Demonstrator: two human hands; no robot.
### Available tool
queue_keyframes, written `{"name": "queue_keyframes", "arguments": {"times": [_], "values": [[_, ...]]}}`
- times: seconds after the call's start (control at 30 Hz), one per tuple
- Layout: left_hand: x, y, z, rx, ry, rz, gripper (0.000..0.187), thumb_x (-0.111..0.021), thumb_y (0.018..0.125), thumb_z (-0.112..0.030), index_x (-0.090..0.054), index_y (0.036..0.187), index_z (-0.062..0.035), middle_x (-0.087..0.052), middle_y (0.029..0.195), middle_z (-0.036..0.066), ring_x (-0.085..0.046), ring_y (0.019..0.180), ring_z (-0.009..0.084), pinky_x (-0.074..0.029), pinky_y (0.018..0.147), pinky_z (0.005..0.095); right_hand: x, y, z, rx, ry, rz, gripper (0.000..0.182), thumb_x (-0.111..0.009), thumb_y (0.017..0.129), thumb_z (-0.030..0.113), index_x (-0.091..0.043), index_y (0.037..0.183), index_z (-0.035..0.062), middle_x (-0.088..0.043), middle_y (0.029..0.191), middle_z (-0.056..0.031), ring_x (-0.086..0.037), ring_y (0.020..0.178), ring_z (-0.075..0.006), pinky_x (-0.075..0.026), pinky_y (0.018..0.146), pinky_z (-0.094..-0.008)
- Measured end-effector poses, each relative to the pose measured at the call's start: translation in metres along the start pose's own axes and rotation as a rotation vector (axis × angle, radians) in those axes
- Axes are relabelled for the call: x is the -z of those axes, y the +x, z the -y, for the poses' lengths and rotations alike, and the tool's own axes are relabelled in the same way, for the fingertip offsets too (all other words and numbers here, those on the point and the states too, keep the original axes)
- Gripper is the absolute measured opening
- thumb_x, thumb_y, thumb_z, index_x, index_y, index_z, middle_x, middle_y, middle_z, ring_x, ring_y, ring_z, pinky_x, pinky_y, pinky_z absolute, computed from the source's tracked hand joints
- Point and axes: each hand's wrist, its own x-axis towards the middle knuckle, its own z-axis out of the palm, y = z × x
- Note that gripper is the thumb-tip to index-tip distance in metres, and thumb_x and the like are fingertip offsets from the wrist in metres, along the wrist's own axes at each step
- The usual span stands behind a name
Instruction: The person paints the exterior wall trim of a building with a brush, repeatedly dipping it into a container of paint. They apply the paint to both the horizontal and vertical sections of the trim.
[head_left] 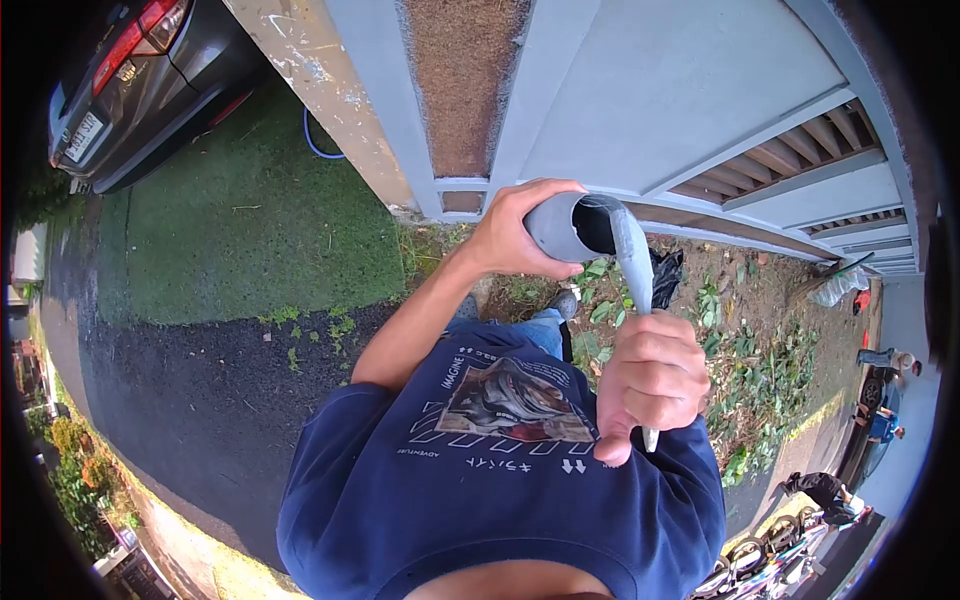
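Observation:
My left hand is wrapped round a grey cylindrical cup, tilted so that its dark opening faces right. In my right hand is a paintbrush smeared with grey paint, its handle end poking out below my fist. The brush's broad head lies at the cup's rim, seemingly touching it; its bristles cannot be made out. Both hands are in front of my chest, over my navy shirt. Just beyond them stands a wall with light grey panels and a rough brown strip.
Leaves and cut plants lie on the soil at right, near a black plastic bag. A dark car is parked at upper left. Other people and several bicycles are at far right. My shoe shows below the cup.

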Motion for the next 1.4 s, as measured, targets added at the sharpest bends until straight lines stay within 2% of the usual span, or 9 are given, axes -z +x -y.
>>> {"name": "queue_keyframes", "arguments": {"times": [0.07,0.2,0.27,0.57,0.73,0.83,1.07,1.17,1.4], "values": [[0.0,0.0,0.0,-0.011,-0.002,-0.005,0.078,-0.092,0.05,-0.016,-0.061,0.121,-0.0004,-0.069,0.111,0.01,-0.065,0.102,0.0174,-0.05,0.092,0.0316,0.002,-0.003,0.003,-0.025,-0.063,0.034,0.054,-0.064,0.088,0.048,-0.041,0.064,0.0052,-0.038,0.051,0.0007,-0.038,0.036,-0.0141,-0.034,0.035,-0.0288],[0.0,-0.004,0.0,-0.038,0.017,-0.015,0.079,-0.092,0.05,-0.017,-0.061,0.121,-0.0009,-0.068,0.112,0.011,-0.065,0.103,0.0184,-0.05,0.093,0.0323,0.0,0.0,0.003,-0.023,-0.07,0.038,0.055,-0.064,0.088,0.049,-0.04,0.064,0.0055,-0.038,0.051,0.0007,-0.038,0.036,-0.014,-0.033,0.034,-0.0285],[0.0,-0.005,0.0,-0.033,0.02,-0.018,0.079,-0.092,0.05,-0.017,-0.061,0.121,-0.0011,-0.068,0.113,0.011,-0.065,0.103,0.0185,-0.05,0.093,0.0325,-0.004,0.001,0.003,-0.022,-0.047,-0.042,0.055,-0.066,0.088,0.045,-0.041,0.061,0.004,-0.033,0.048,0.0022,-0.032,0.036,-0.0124,-0.026,0.034,-0.0268],[-0.001,-0.008,0.0,-0.046,0.025,-0.02,0.08,-0.092,0.05,-0.018,-0.062,0.122,-0.0025,-0.068,0.114,0.011,-0.065,0.104,0.019,-0.05,0.094,0.0335,-0.001,-0.002,0.006,0.001,-0.102,-0.007,0.058,-0.061,0.089,0.052,-0.038,0.063,0.0055,-0.037,0.05,0.0009,-0.038,0.035,-0.0144,-0.032,0.033,-0.0285],[0.001,-0.008,0.001,-0.039,0.028,-0.014,0.08,-0.093,0.05,-0.018,-0.061,0.122,-0.0024,-0.068,0.114,0.011,-0.065,0.104,0.0195,-0.05,0.094,0.0339,-0.001,0.003,0.003,-0.009,-0.036,-0.01,0.056,-0.065,0.089,0.05,-0.042,0.065,0.0041,-0.037,0.05,0.0007,-0.036,0.037,-0.0135,-0.032,0.035,-0.0283],[0.001,-0.009,0.001,-0.052,0.024,-0.047,0.078,-0.092,0.049,-0.022,-0.062,0.118,-0.0012,-0.069,0.109,0.014,-0.069,0.098,0.0248,-0.052,0.09,0.0348,0.0,0.007,0.003,-0.054,0.023,-0.022,0.058,-0.066,0.087,0.052,-0.042,0.065,0.0038,-0.038,0.05,0.0003,-0.036,0.037,-0.0138,-0.033,0.036,-0.0287],[0.003,-0.017,0.006,0.039,-0.062,-0.006,0.082,-0.093,0.05,-0.021,-0.06,0.122,-0.0004,-0.07,0.105,0.011,-0.066,0.095,0.0172,-0.051,0.089,0.0316,0.009,0.024,0.001,-0.187,0.272,0.019,0.062,-0.072,0.082,0.054,-0.044,0.062,0.0019,-0.04,0.05,0.0,-0.036,0.036,-0.0142,-0.031,0.034,-0.0293],[0.002,-0.018,0.008,0.065,-0.077,0.023,0.084,-0.093,0.051,-0.02,-0.058,0.125,-0.0002,-0.07,0.108,0.01,-0.064,0.098,0.0146,-0.049,0.092,0.0311,0.011,0.026,0.001,-0.232,0.282,0.055,0.065,-0.065,0.084,0.063,-0.039,0.062,0.0073,-0.036,0.051,0.003,-0.037,0.036,-0.0117,-0.028,0.032,-0.0269],[-0.001,-0.016,0.007,0.061,-0.128,0.042,0.084,-0.093,0.051,-0.018,-0.059,0.126,0.0007,-0.07,0.108,0.008,-0.063,0.099,0.0128,-0.049,0.092,0.0302,0.011,0.02,0.006,-0.135,0.161,0.192,0.064,-0.065,0.085,0.059,-0.039,0.061,0.0062,-0.037,0.05,0.002,-0.035,0.037,-0.0121,-0.027,0.033,-0.0279]]}}
